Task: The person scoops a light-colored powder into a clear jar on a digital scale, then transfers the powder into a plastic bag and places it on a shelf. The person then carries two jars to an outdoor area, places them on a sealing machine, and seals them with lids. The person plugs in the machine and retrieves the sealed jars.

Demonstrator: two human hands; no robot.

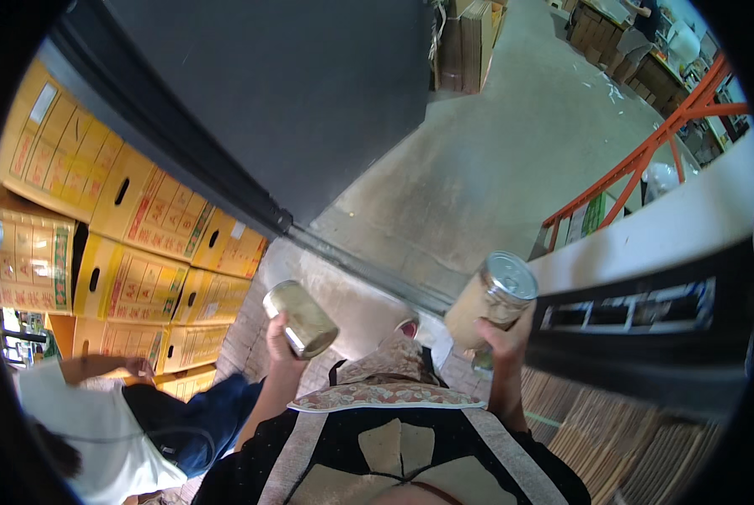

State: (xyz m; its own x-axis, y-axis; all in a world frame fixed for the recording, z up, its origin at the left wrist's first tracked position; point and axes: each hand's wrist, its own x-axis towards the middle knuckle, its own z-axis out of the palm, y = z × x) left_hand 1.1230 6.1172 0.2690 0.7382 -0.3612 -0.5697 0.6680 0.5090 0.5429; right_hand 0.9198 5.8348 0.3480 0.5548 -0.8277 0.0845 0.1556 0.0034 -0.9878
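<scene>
My left hand (pixel 281 343) is wrapped round a short cylindrical canister (pixel 299 316) with metallic ends and a pale, see-through-looking side, tilted in front of my left side. In my right hand (pixel 509 338) is a larger jar (pixel 486 296) with a silver pull-tab lid and beige contents, also tilted. The fingers behind both containers are mostly hidden. Between the two hands hangs the patterned apron (pixel 394 370) that I wear.
Stacked yellow cartons (pixel 133 227) line the left, where a person in a white shirt (pixel 99 429) stands close by. A dark door panel (pixel 267 101) rises ahead, beside a concrete floor (pixel 469 160). Orange metal railing (pixel 646 151) and flattened cardboard (pixel 612 429) are at right.
</scene>
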